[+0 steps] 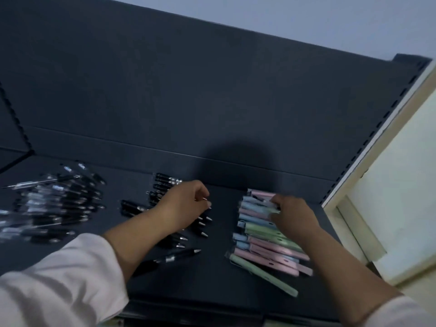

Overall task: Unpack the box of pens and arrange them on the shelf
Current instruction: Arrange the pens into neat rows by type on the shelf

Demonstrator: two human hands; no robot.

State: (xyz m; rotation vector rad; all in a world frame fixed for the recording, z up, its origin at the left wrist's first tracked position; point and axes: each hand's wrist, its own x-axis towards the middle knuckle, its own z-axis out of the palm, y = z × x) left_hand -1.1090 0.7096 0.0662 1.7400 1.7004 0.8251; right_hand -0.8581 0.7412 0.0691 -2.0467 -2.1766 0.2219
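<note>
- My left hand (186,204) is curled round one of the black pens (165,182), apparently to line up the middle row.
- My right hand (292,215) pinches the far pastel pens (266,246), probably to square that stack.
- All pens lie on the shelf (224,279), grouped by type, with the clear pens (54,204) apart at left.

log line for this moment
left hand: pinches a pen | right hand: on pastel pens, grip blurred | shelf: three pen groups

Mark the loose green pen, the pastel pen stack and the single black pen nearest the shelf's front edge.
green pen (264,276): head view, mid-barrel.
pastel pen stack (266,250): head view, a pink pen mid-stack.
single black pen (175,256): head view, near its silver band.
</note>
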